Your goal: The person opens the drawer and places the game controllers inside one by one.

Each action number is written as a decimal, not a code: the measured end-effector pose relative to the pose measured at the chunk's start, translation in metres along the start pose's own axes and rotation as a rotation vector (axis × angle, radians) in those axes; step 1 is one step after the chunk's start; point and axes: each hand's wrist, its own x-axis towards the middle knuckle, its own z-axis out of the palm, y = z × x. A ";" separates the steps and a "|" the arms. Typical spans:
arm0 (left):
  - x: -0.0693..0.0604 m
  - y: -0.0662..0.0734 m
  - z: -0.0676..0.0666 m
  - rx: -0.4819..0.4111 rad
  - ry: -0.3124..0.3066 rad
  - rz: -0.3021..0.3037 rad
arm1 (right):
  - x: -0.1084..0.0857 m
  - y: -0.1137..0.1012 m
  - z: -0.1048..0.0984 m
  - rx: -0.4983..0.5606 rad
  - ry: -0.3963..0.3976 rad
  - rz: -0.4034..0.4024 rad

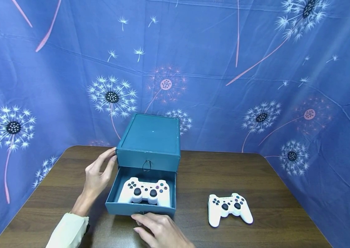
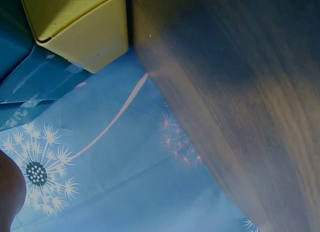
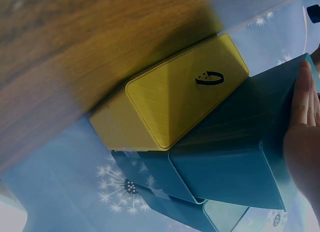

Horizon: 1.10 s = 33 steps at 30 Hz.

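A teal drawer box (image 1: 156,134) stands on the table, its lower teal drawer (image 1: 111,206) pulled out. Inside that drawer lies a white game controller (image 1: 145,191), buttons up. My left hand (image 1: 95,177) touches the box's left side with extended fingers. My right hand (image 1: 162,229) is at the front of the drawer; in the right wrist view its straight fingers (image 3: 302,92) lie against the teal drawer front. Under the teal drawer, the right wrist view shows a yellow drawer (image 3: 185,92) with a dark ring pull (image 3: 212,79). Another white controller (image 1: 229,208) lies on the table to the right.
The brown wooden table (image 1: 193,172) extends on both sides of the box. A blue cloth (image 1: 209,51) with dandelion prints hangs behind. A ring pull (image 1: 147,165) hangs on the front of the upper teal drawer.
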 end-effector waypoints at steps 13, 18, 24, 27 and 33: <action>0.001 0.002 -0.001 0.002 -0.001 -0.009 | 0.000 0.000 -0.003 0.058 -0.030 0.065; 0.001 0.003 -0.001 0.002 -0.006 -0.012 | 0.001 0.000 -0.003 0.062 -0.034 0.079; 0.001 0.002 -0.001 0.005 -0.005 -0.013 | 0.001 0.001 -0.003 0.075 -0.034 0.091; 0.001 0.003 -0.001 0.003 -0.004 -0.015 | 0.001 0.001 -0.004 0.076 -0.035 0.100; 0.000 0.002 -0.001 0.007 -0.001 -0.016 | 0.002 0.002 -0.004 0.079 -0.036 0.111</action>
